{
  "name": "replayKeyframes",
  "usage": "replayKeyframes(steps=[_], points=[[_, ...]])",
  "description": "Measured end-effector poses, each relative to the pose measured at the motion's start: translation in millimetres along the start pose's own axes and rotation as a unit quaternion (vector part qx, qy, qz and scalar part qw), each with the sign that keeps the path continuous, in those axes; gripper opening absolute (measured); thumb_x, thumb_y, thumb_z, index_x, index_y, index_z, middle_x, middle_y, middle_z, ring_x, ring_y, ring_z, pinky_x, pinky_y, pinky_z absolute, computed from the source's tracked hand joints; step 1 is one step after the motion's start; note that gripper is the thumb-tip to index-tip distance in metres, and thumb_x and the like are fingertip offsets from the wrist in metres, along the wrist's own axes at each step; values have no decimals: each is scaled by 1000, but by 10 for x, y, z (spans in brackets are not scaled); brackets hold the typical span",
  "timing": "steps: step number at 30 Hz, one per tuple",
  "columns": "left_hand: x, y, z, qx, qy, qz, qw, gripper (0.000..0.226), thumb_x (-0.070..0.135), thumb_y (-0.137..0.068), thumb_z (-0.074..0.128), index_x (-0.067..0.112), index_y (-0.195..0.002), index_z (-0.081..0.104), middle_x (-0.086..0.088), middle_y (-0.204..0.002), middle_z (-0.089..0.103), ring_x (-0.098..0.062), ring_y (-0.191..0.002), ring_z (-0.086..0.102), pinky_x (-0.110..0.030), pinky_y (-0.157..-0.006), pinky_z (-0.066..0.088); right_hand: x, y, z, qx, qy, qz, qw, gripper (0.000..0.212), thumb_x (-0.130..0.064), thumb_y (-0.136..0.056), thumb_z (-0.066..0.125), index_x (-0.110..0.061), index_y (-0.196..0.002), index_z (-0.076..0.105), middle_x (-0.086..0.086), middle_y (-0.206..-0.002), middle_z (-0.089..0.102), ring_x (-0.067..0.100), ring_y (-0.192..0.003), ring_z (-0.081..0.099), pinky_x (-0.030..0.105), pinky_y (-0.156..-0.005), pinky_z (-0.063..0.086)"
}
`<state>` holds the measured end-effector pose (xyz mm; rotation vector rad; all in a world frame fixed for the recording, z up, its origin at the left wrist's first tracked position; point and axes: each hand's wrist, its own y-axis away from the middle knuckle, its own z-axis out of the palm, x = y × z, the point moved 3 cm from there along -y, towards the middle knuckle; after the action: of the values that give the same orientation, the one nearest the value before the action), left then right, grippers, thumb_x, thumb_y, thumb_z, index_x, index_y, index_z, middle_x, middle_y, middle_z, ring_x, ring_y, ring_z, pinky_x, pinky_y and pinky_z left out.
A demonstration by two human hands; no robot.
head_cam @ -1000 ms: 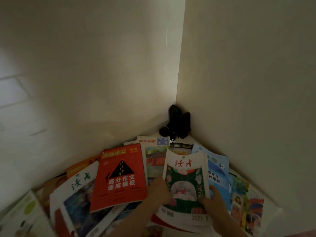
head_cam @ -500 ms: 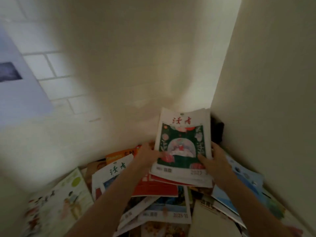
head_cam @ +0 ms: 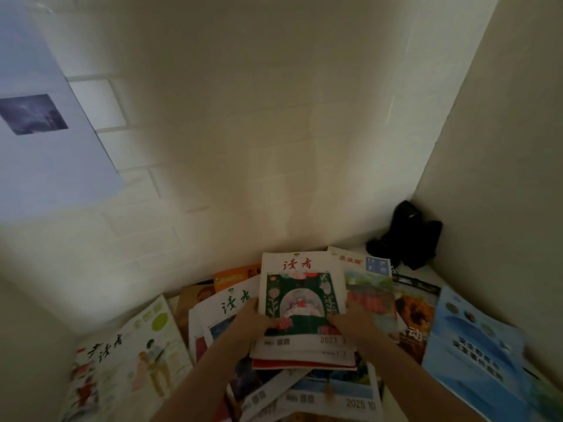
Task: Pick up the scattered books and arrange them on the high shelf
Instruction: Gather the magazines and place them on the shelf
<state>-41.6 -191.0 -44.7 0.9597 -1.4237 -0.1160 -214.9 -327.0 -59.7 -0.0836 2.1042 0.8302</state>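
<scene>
both hands, left hand point(head_cam: 259, 322) and right hand point(head_cam: 353, 322), grip my stack of magazines point(head_cam: 301, 303) by its sides above the scattered books point(head_cam: 475, 339).

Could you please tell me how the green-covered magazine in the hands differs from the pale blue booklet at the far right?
The green-covered magazine tops a small stack gripped by both hands; the pale blue booklet lies untouched. The magazine bears a floral picture under a red title; the booklet shows blue swirls. Both lie face up.
</scene>
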Motion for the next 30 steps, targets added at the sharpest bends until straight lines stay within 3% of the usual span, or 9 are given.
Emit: replayKeyframes(steps=[3,6,10,13,16,21,22,25,30], points=[[84,-85,-79,13,64,-70,995,38,9,-77,77,2,-111,61,-16,-92,74,-30,-83,72,-44,-72,59,77,-70,-78,-36,-12,22,999,43,-13,-76,77,-13,-112,53,8,-102,69,24,-86,70,44,-74,60],[132,-121,33,-15,59,-92,994,39,22,-76,80,2,-105,63,-18,-87,75,-31,-80,73,-45,-73,59,150,-53,-179,-68,-39,35,996,39,-5,-74,78,-14,-107,59,7,-99,72,24,-88,71,46,-78,59],[169,-97,192,58,-74,11,996,56,36,-67,86,12,-100,48,-5,-92,68,-19,-78,71,-33,-64,60,269,12,-308,-123,-89,6,988,39,7,-76,72,-8,-111,63,10,-98,74,26,-89,71,46,-79,59],[180,47,252,88,-112,88,986,65,40,-66,86,15,-107,42,-4,-99,65,-17,-81,71,-36,-69,61,353,63,-349,-146,-113,-16,983,54,9,-71,75,-9,-119,59,10,-103,73,27,-92,71,48,-80,58],[217,313,350,80,-46,154,984,65,33,-66,86,20,-113,42,-1,-105,65,-15,-80,72,-37,-67,62,376,124,-343,-159,-180,-44,970,65,-12,-65,86,-17,-123,57,9,-108,72,30,-94,71,52,-82,57],[538,808,385,27,-46,293,955,63,32,-66,86,34,-114,45,11,-106,66,-3,-87,70,-23,-65,59,110,388,-441,-140,-248,-149,947,71,-48,-62,85,-26,-123,56,3,-118,68,26,-106,67,52,-90,53],[609,882,343,21,-47,318,947,63,31,-66,86,34,-115,46,12,-105,67,-3,-89,69,-23,-66,59,12,445,-508,-137,-242,-177,944,71,-46,-60,87,-24,-121,58,3,-118,68,26,-107,66,53,-90,53],[737,914,178,38,-38,373,926,62,26,-69,85,34,-117,46,14,-107,67,-5,-95,68,-26,-70,59,-282,520,-666,-96,-214,-246,940,42,-13,-74,76,-25,-109,57,-1,-109,71,17,-98,69,45,-81,58],[549,613,137,25,24,367,930,72,17,-84,73,29,-140,31,7,-128,60,-9,-116,61,-30,-84,57,-530,510,-626,-19,-126,-319,939,68,-11,-79,73,-22,-135,36,-10,-117,58,11,-106,60,26,-74,59]])
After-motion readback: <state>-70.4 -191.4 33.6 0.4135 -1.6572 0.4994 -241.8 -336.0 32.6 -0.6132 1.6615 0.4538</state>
